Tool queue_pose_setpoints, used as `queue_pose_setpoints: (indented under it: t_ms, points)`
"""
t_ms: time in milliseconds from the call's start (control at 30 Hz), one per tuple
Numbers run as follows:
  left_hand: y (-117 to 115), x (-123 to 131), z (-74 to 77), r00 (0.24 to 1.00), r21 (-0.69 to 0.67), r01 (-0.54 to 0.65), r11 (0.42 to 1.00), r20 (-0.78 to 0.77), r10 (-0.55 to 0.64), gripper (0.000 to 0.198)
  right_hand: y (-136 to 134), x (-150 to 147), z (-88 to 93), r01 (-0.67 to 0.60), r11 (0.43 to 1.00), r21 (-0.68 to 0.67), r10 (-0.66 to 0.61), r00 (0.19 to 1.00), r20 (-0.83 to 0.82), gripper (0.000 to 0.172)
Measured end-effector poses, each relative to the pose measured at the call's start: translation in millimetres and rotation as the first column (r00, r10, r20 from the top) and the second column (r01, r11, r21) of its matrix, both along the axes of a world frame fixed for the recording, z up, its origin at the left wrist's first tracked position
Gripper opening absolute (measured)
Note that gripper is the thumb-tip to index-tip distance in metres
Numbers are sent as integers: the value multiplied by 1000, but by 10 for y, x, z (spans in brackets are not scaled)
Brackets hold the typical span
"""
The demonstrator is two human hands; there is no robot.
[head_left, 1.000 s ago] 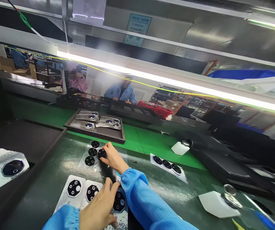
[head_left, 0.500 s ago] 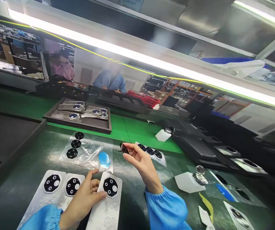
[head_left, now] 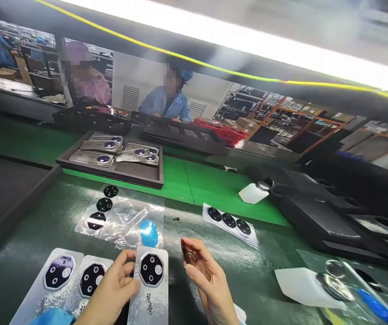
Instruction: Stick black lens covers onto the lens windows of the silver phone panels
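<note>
My left hand (head_left: 114, 286) grips the left edge of a silver phone back cover (head_left: 153, 302) with a black octagonal camera area. Two more such covers, a left one (head_left: 33, 298) and a middle one (head_left: 74, 302), lie beside it, partly behind my hand and sleeve. In my right hand (head_left: 210, 282) a thin dark piece (head_left: 184, 251) is pinched edge-on between thumb and fingers, just right of the gripped cover. Ahead lies a clear plastic sheet (head_left: 122, 225) with black octagonal pieces and a round blue film (head_left: 148, 233).
A white strip of black octagonal pieces (head_left: 229, 221) lies beyond my right hand. White bottles with metal tops stand right, one near (head_left: 298, 286), one far (head_left: 251, 193). A dark tray (head_left: 113, 175) holds several covers. Two people sit across the bench.
My right hand has come down and nearer with the dark piece, toward the gripped cover. My left hand still holds that cover. The camera view has shifted.
</note>
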State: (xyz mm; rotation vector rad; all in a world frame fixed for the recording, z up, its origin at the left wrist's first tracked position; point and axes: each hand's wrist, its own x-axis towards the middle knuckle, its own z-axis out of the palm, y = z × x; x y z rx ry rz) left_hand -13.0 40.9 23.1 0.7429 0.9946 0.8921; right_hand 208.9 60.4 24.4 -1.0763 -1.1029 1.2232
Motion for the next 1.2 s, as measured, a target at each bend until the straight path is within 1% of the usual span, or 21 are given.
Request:
queue_pose_setpoints:
  t_ms: [200, 367, 667, 900, 1033, 1200]
  points:
    - [28, 8, 12, 994, -65, 61, 996, 96, -55, 57, -38, 2, -66, 17, 996, -85, -18, 1000, -12, 40]
    - [46, 4, 31, 994, -118, 70, 991, 91, -59, 56, -34, -1, -73, -4, 994, -105, 5, 1000, 11, 36]
    - [52, 10, 45, 993, -116, 70, 991, 100, -58, 51, -8, -12, -79, -5, 995, -103, 10, 999, 49, 38]
    - [50, 10, 140, 994, -147, 65, 987, 93, -52, 48, -13, -24, -85, 4, 992, -123, 3, 998, 55, 38]
    - [50, 8, 170, 994, -130, 75, 989, 91, -63, 47, -23, -32, -93, 15, 992, -124, -7, 998, 65, 40]
    - [48, 12, 160, 993, -101, 83, 991, 96, -73, 46, -35, -77, -72, 58, 991, -123, -50, 996, 68, 43]
